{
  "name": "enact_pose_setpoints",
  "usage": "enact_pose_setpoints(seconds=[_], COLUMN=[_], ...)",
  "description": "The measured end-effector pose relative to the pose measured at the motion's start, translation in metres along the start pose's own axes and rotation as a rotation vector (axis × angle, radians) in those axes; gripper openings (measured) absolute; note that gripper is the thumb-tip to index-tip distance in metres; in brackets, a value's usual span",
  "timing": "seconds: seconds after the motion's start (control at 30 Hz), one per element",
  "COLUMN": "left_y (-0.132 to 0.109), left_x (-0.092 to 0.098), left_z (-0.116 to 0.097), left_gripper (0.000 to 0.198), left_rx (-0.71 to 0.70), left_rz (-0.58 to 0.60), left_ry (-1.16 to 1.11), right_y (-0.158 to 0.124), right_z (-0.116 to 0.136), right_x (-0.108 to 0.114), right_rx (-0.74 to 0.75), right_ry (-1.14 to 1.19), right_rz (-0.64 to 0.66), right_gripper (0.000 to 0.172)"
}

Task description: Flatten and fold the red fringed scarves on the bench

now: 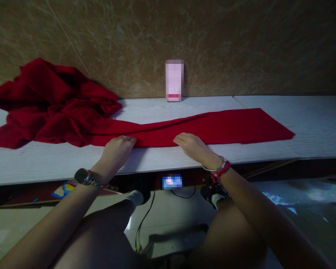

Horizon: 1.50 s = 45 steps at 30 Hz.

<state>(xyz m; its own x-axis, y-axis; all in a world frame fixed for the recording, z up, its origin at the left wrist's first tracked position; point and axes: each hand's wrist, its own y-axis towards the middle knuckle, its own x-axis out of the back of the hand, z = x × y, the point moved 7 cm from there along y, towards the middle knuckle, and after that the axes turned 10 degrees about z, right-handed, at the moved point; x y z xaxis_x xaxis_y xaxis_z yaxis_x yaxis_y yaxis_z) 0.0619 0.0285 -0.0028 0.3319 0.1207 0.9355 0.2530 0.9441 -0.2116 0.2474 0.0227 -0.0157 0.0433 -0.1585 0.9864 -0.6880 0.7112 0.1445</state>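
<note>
A long red cloth (226, 125) lies along the white wood-grain table (156, 160). Its right part is a flat, folded strip ending in a slanted edge; the left part is a loose, crumpled heap. My left hand (119, 147) is closed on the strip's near edge, left of centre, fingertips pressed together. A watch is on that wrist. Further right, my right hand (192, 145) pinches the same near edge, bracelets around its wrist. Between the hands the cloth lies flat, with a fold line along its far side. The fingertips are partly hidden in both grips.
A pink box-like object (174, 80), blurred out, stands at the back against the brown marbled wall (145, 45). Below the table's front edge are a shelf with a colourful packet (64, 189), a blurred bright screen-like item (172, 182) and a dark cable (145, 220) over the floor.
</note>
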Motion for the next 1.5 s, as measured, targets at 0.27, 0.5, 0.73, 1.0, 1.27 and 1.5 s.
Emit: enact_pose_setpoints(seconds=[0.27,0.5,0.73,1.0,1.27,1.5], left_y=[0.010,0.020,0.009,0.012,0.010,0.009], left_x=[-0.011,-0.026,-0.013,-0.035,-0.038,-0.040], left_z=[-0.002,0.002,-0.001,0.003,0.007,0.004], left_gripper=[0.053,0.055,0.051,0.055,0.053,0.053], left_rx=[-0.097,-0.167,-0.033,-0.084,-0.129,-0.144], left_rz=[-0.190,-0.108,-0.028,0.042,-0.033,-0.092], left_ry=[-0.177,-0.233,-0.163,-0.237,-0.298,-0.303], right_y=[0.002,0.003,0.003,0.023,0.111,0.151], right_z=[-0.005,-0.006,-0.005,-0.018,-0.002,0.013], right_x=[-0.008,-0.007,-0.003,0.026,0.020,-0.002], right_rx=[0.000,-0.003,0.035,-0.078,-0.050,-0.036], right_ry=[0.163,0.179,0.187,0.474,0.334,0.204], right_rz=[0.012,0.049,0.069,0.050,0.090,0.250], right_gripper=[0.046,0.049,0.041,0.025,0.029,0.030])
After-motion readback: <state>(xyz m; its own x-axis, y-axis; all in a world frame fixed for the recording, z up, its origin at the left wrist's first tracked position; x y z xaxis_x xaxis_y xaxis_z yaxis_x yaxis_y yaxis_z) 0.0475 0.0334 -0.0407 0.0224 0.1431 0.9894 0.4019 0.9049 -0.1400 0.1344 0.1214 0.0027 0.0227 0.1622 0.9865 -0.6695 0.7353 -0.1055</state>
